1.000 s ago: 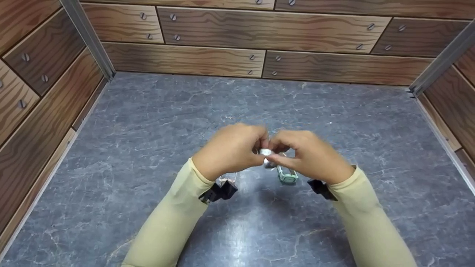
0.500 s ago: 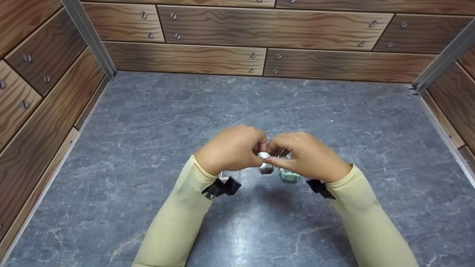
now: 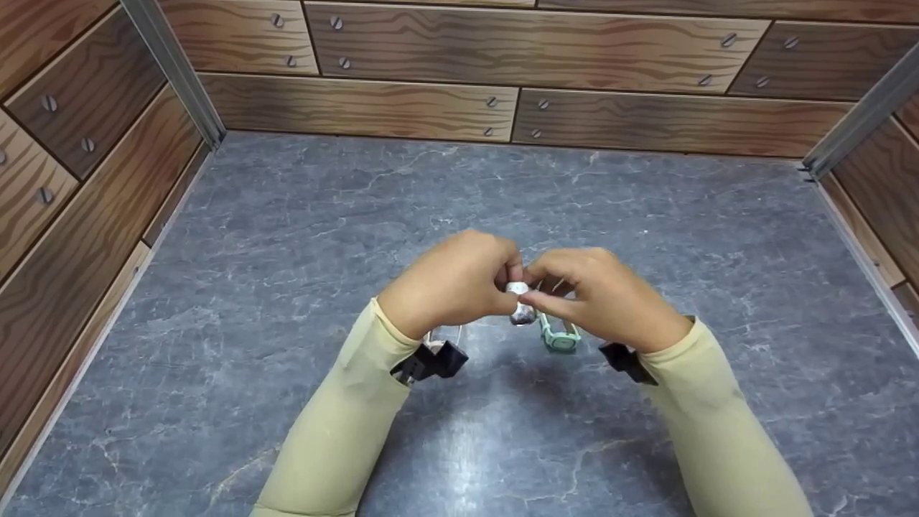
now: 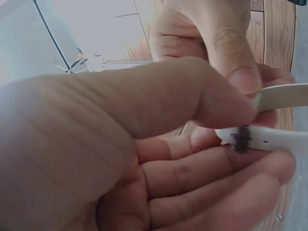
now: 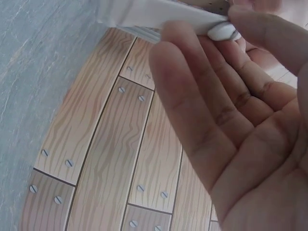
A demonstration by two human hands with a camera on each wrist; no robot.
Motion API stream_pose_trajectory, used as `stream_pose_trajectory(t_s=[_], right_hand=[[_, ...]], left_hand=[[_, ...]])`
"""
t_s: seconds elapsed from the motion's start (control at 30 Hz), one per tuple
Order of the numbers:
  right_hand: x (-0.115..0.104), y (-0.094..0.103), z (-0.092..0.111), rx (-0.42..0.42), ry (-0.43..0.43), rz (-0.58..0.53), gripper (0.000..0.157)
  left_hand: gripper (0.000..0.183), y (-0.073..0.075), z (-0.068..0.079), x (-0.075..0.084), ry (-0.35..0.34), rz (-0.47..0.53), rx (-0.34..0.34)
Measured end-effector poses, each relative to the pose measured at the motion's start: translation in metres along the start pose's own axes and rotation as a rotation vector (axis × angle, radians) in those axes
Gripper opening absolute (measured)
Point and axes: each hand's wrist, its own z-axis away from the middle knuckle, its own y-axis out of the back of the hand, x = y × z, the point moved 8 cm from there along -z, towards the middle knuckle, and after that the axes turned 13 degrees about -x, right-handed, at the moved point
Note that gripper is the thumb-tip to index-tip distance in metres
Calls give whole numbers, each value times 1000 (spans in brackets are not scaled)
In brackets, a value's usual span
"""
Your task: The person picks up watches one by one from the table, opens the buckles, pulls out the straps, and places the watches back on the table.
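Note:
Both hands meet above the table, working on a white wristwatch [image 3: 523, 314]. My left hand [image 3: 454, 287] pinches its strap [image 4: 285, 137] between thumb and fingers; a dark strap loop and small holes show in the left wrist view. From the other side, my right hand [image 3: 607, 294] pinches the strap too, the thumb pressed over it beside a white rounded tip [image 5: 223, 32]. The fingertips of the two hands almost meet. A mint-green watch [image 3: 562, 342] stands on the table just below the right hand. Behind the left wrist, a pale watch [image 3: 436, 345] is mostly hidden.
A grey marbled tabletop [image 3: 344, 208] spreads around the hands. Wood-patterned panels [image 3: 402, 47] wall off the back and both sides, with metal posts [image 3: 176, 72] at the corners. Black wrist cameras [image 3: 441, 359] hang under the cuffs.
The hands dip slightly, then rise again, with the white watch between them. The right hand's fingers now arch a little wider. The green watch stays where it was.

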Motion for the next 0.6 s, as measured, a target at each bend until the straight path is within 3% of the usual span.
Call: stream_pose_trajectory(t_s=[0.4, 0.47, 0.6], right_hand=[[-4, 12, 6, 58, 63, -85, 7], [-3, 13, 6, 56, 59, -89, 7], [-2, 11, 6, 6, 18, -55, 2]], left_hand=[[12, 5, 3, 0, -86, 229, 19], [12, 4, 3, 1, -86, 225, 19], [11, 2, 3, 3, -50, 109, 13]])
